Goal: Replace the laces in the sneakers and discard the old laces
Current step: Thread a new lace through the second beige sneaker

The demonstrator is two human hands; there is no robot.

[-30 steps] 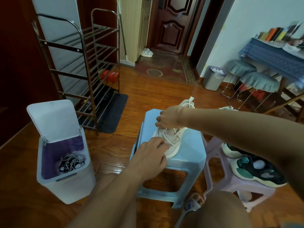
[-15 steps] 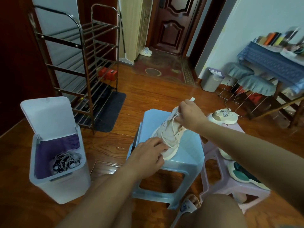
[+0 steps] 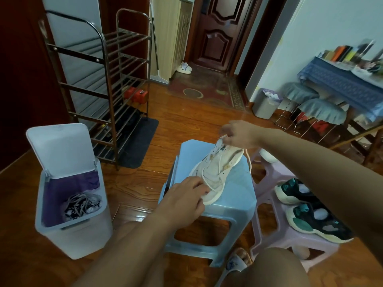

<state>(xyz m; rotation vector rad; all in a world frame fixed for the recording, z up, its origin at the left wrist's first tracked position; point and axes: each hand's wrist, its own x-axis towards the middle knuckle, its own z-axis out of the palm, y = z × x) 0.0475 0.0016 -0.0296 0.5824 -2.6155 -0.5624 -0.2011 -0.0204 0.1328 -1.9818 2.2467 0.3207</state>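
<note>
The cream mesh sneaker with a pale rubber sole (image 3: 215, 172) lies on the seat of the light-blue plastic stool (image 3: 234, 195), toe toward the person at about 7 o'clock, heel away at 1 o'clock. It looks light and soft in the upper, so it will likely skid on the smooth plastic unless pinned. The left hand (image 3: 184, 198) rests curled at the toe, fingertips on the shoe and seemingly at the thin cream lace (image 3: 204, 176); whether it pinches the lace cannot be told. The right hand (image 3: 238, 134) pinches the lace or the tongue at the collar; its grip is blurred. The lace is limp and narrow, best taken near its tip; one loop hangs off the stool at 3 o'clock.

At 9 o'clock the white lidded bin with a purple liner (image 3: 72, 226) stands open, holding a tangle of old laces (image 3: 83, 204). At 4 o'clock two dark teal-trimmed sneakers (image 3: 306, 210) sit on a lilac plastic stool (image 3: 281, 239).
</note>
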